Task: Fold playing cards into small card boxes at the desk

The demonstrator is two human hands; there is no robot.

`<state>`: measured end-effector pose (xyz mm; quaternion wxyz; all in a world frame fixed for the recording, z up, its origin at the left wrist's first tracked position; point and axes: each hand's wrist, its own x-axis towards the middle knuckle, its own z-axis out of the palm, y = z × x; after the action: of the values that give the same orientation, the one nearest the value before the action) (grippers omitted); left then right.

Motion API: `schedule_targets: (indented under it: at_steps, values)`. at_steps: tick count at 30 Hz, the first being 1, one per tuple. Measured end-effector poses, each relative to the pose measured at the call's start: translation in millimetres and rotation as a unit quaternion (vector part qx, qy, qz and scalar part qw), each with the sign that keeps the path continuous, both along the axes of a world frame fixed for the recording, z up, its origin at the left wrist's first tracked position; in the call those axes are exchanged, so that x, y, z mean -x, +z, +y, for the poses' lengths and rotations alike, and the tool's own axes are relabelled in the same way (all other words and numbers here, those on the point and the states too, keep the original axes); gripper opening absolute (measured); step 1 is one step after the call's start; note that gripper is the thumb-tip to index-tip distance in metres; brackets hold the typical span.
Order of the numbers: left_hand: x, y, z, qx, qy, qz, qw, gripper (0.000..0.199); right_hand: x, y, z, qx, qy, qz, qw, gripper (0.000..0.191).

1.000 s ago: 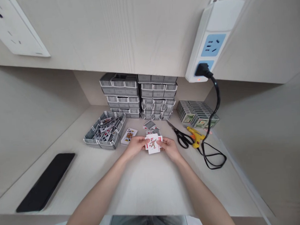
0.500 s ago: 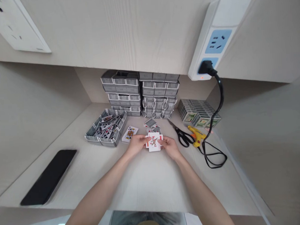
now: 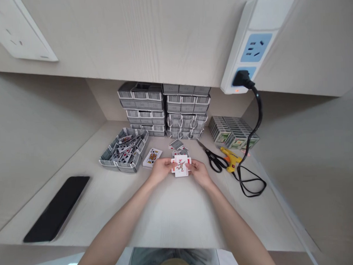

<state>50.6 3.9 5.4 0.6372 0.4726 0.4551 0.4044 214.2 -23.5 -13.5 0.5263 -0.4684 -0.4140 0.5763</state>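
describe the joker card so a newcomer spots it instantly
On the desk, in front of the grey stacks, find the left hand and right hand. Both hold the joker card between them. Unlike the king card near the left hand, it shows a full-length jester.

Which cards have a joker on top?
The playing cards held between left hand and right hand; the deck shows a king, the scattered cards some grey backs.

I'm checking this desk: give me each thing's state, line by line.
Joker card: face up, held
Left grip: closed on joker card
Right grip: closed on joker card
King-topped stack: face up
Tray: open, filled with loose cards
Scissors: flat, blades apparently closed
Glue gun: lying on its side
Power strip: light lit, plug inserted
Black slab: lying flat
Grey containers: stacked
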Motion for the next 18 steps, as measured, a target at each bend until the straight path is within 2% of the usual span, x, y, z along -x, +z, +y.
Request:
schedule_targets:
  at_steps: [7, 13, 18]
  values:
    - [1.0, 4.7, -1.6, 0.026, 0.001, -0.019, 0.999, 0.039, 0.7, 8.3, -3.2, 0.017, 0.005, -0.011, 1.000, 0.045]
    - [0.8, 7.6, -2.2, 0.027, -0.007, -0.020, 0.999, 0.040, -2.9, 13.3, -4.8, 0.038, 0.029, 0.010, 0.999, 0.040]
    - [0.8, 8.4, -2.8, 0.037, -0.008, -0.027, 0.999, 0.042, -2.5, 15.8, -4.8, 0.045, 0.021, 0.020, 0.999, 0.040]
